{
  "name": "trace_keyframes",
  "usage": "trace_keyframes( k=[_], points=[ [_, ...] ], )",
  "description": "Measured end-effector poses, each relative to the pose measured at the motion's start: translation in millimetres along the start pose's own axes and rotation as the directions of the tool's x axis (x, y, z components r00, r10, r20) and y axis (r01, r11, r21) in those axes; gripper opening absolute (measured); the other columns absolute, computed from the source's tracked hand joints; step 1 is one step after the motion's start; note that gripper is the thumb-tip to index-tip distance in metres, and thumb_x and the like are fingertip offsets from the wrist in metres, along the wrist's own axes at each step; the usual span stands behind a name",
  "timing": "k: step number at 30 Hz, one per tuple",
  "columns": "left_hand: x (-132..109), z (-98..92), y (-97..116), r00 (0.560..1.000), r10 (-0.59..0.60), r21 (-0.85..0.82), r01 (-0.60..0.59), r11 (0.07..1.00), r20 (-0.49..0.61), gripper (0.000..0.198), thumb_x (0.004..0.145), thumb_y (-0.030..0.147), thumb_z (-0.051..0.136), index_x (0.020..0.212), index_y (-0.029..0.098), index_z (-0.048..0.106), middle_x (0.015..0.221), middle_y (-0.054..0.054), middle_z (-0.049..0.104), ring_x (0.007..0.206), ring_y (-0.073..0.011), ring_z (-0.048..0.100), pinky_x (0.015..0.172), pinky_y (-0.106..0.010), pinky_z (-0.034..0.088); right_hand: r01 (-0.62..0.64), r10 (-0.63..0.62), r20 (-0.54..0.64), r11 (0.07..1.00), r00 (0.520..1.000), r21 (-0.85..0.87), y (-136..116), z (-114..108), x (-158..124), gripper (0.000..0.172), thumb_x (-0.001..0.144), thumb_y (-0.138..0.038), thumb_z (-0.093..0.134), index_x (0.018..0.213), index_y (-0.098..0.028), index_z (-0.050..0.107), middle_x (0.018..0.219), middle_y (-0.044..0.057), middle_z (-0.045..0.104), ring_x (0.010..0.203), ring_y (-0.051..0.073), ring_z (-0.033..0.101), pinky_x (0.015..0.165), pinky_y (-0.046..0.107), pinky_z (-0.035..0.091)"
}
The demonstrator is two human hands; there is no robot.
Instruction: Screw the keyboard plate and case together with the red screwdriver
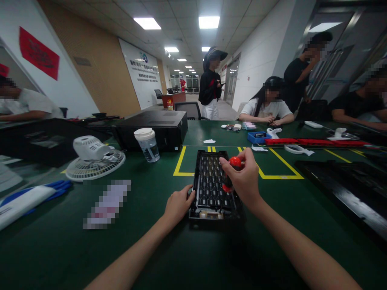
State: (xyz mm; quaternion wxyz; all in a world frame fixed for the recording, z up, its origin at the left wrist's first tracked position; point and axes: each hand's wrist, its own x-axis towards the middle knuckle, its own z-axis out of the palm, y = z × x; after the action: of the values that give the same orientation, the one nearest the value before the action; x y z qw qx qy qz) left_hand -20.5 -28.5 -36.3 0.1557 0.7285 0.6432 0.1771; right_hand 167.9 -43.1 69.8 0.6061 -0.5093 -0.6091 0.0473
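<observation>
In front of me on the green table lies a black plastic panel (208,183) with a honeycomb grid, possibly a computer case front. A small light-brown circuit board (211,215) sits at its near end. My left hand (177,205) grips the panel's near left edge, thumb and fingers against its side. Pinched in the fingers of my right hand (247,177) is a screwdriver with a red and black handle (235,162), held upright over the panel's right side. Its tip is hidden, so I cannot tell whether it touches a screw.
Leftward stand a lidded plastic cup (147,145), a white fan (92,155) and a black computer case (154,125). Blue-and-white gloves (36,199) lie far left. A blue box (258,137) and a black panel (341,193) are rightward. Several people are around the table.
</observation>
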Motion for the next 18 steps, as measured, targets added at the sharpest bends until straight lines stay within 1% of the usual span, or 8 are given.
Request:
trace_keyframes(
  k=[3, 7, 11, 15, 17, 18],
  points=[
    [0.2, 0.7, -0.8, 1.0, 0.004, -0.012, -0.004, 1.0, 0.001, 0.041, 0.087, 0.042, 0.033, 0.12, 0.026, 0.05, 0.082, -0.002, 0.069, 0.073, -0.0152, 0.064, 0.066, -0.024, 0.044, 0.01, -0.01, -0.022, 1.0, 1.0, -0.016, 0.6, -0.4, -1.0, 0.033, 0.072, -0.037, 0.063, 0.069, -0.021, 0.035, 0.058, -0.006, 0.036, 0.049, 0.009, 0.037, 0.047, 0.022, 0.031],
    [0.1, 2.3, -2.8, 0.999, 0.03, -0.012, -0.031, 0.999, -0.021, 0.041, 0.087, 0.043, 0.033, 0.12, 0.026, 0.05, 0.082, -0.002, 0.069, 0.073, -0.0155, 0.064, 0.064, -0.024, 0.043, 0.014, -0.014, -0.02, 1.0, 1.0, -0.009, -0.4, -1.0, -3.0, 0.033, 0.072, -0.036, 0.063, 0.07, -0.021, 0.034, 0.059, -0.006, 0.036, 0.048, 0.008, 0.037, 0.047, 0.023, 0.03],
    [0.0, 1.5, -1.9, 1.0, 0.012, 0.021, -0.012, 1.0, -0.023, 0.04, 0.087, 0.043, 0.033, 0.119, 0.026, 0.051, 0.084, -0.003, 0.07, 0.076, -0.0169, 0.064, 0.066, -0.025, 0.044, 0.014, -0.014, -0.008, 1.0, 1.0, 0.02, -1.4, -0.9, -3.6, 0.032, 0.072, -0.035, 0.063, 0.069, -0.021, 0.035, 0.059, -0.006, 0.036, 0.049, 0.008, 0.036, 0.046, 0.022, 0.03],
    [-0.4, -0.3, 0.0, 1.0, -0.009, 0.018, 0.009, 1.0, -0.014, 0.04, 0.087, 0.042, 0.035, 0.12, 0.026, 0.051, 0.085, -0.003, 0.07, 0.077, -0.0168, 0.064, 0.068, -0.024, 0.044, 0.0, -0.003, 0.038, 0.997, 0.999, 0.081, 0.6, -1.3, -2.6, 0.029, 0.073, -0.033, 0.062, 0.071, -0.02, 0.036, 0.061, -0.006, 0.036, 0.05, 0.008, 0.036, 0.048, 0.022, 0.032],
    [-0.8, -0.7, 0.0, 1.0, -0.005, 0.014, 0.005, 1.0, -0.013, 0.04, 0.087, 0.042, 0.034, 0.119, 0.026, 0.051, 0.085, -0.003, 0.07, 0.076, -0.0165, 0.064, 0.067, -0.024, 0.044, -0.03, 0.015, 0.096, 0.989, 0.995, 0.146, 2.0, -1.7, -2.1, 0.027, 0.074, -0.033, 0.061, 0.072, -0.021, 0.037, 0.062, -0.006, 0.037, 0.05, 0.008, 0.038, 0.048, 0.022, 0.034],
    [-1.0, -0.8, -0.3, 1.0, -0.001, 0.013, 0.001, 1.0, -0.013, 0.04, 0.087, 0.042, 0.034, 0.119, 0.026, 0.051, 0.085, -0.002, 0.07, 0.075, -0.0163, 0.064, 0.066, -0.024, 0.044, -0.058, 0.03, 0.145, 0.979, 0.989, 0.197, 2.4, -2.0, -1.8, 0.026, 0.075, -0.033, 0.06, 0.073, -0.021, 0.037, 0.062, -0.006, 0.038, 0.049, 0.008, 0.04, 0.047, 0.022, 0.035]
  ],
)
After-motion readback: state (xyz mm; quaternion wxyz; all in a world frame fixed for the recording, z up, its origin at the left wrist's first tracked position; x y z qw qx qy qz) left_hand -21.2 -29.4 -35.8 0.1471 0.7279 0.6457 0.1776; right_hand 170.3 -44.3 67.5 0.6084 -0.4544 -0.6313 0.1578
